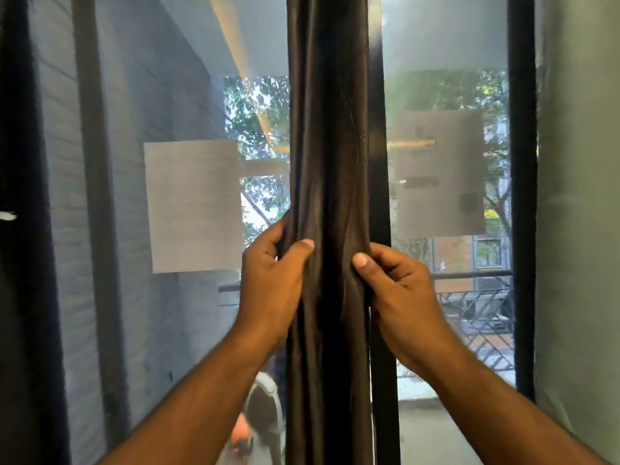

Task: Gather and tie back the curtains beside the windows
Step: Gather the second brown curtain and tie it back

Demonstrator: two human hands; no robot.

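A dark brown curtain (328, 146) hangs bunched into a narrow column in front of the centre window post, running from the top of the view to the bottom. My left hand (271, 280) grips its left edge at mid height, thumb across the front folds and fingers curled behind. My right hand (399, 290) grips the right edge at the same height, thumb pressed on the fabric. Together the two hands squeeze the folds. No tie-back is visible.
Mesh-covered window panes stand on both sides, with a paper sheet (194, 206) on the left pane and another paper sheet (439, 172) on the right. Dark frame posts (521, 196) stand right and left. A pale curtain (580, 213) hangs at far right. Outside are trees and a railing.
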